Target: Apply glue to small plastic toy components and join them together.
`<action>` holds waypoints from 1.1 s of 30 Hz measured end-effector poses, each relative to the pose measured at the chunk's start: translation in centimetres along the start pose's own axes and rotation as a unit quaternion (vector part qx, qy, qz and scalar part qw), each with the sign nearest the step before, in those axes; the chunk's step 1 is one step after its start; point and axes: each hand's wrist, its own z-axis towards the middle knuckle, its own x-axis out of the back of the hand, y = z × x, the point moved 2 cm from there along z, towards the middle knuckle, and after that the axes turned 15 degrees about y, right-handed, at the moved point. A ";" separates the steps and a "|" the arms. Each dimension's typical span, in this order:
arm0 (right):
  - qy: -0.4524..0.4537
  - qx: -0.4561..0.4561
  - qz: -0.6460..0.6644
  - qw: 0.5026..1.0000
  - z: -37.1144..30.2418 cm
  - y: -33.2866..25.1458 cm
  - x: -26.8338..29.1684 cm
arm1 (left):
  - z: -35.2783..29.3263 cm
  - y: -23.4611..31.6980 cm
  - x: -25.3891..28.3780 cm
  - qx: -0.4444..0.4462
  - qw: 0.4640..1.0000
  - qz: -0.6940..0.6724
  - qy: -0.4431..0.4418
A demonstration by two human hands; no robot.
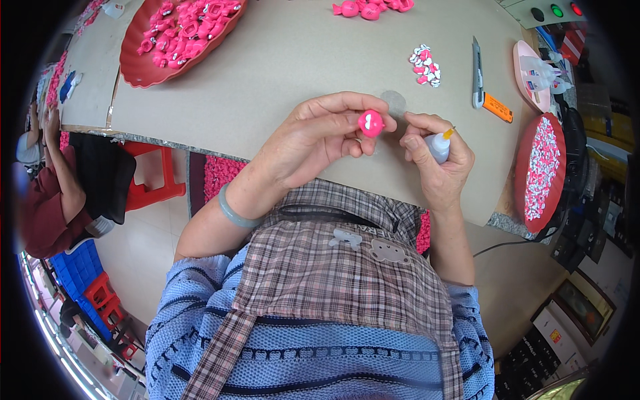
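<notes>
Between the thumb and fingers of my left hand [320, 137] is a small round pink plastic piece [371, 123] with a white mark on its face. My right hand [437, 160], just to its right, grips a small glue bottle [438, 147] with a yellowish nozzle pointing up and to the right. The nozzle is apart from the pink piece. Beyond my hands lies a small pile of pink and white bits [425, 65]. A round greyish spot [393, 102] shows on the table behind my fingers.
A red scalloped bowl [133, 77] of pink pieces stands far left; more pink pieces [370, 8] lie at the far edge. To the right are an orange-handled utility knife [493, 103], a pink dish [523, 57] with bottles, and a red tray [559, 173] of small bits. Another person [53, 193] sits left.
</notes>
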 end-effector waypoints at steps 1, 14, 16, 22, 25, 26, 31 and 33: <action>-0.006 0.004 -0.008 1.000 0.0 0.0 0.0 | 0.1 0.0 0.0 0.018 1.000 -0.023 -0.007; -0.018 0.035 -0.055 0.998 0.0 -0.2 -0.6 | 0.1 0.0 0.2 0.015 0.996 -0.067 -0.049; -0.027 0.055 -0.068 0.996 0.0 -0.2 -0.7 | -0.1 0.2 0.1 0.003 0.997 -0.064 -0.050; -0.032 0.064 -0.076 0.995 0.0 -0.1 -0.9 | 0.0 0.1 0.3 -0.018 0.998 -0.038 -0.037; -0.037 0.065 -0.086 0.993 0.1 -0.1 -0.9 | 0.0 0.1 0.2 -0.014 0.999 -0.037 -0.034; -0.036 0.064 -0.086 0.994 0.1 -0.2 -0.9 | 0.0 0.1 0.2 -0.013 0.999 -0.036 -0.034; -0.042 0.075 -0.092 0.992 0.2 -0.1 -0.9 | 0.0 -0.1 0.1 -0.023 0.999 -0.042 -0.027; -0.042 0.073 -0.092 0.992 0.2 0.0 -0.8 | 0.0 -0.1 0.1 -0.024 0.999 -0.038 -0.026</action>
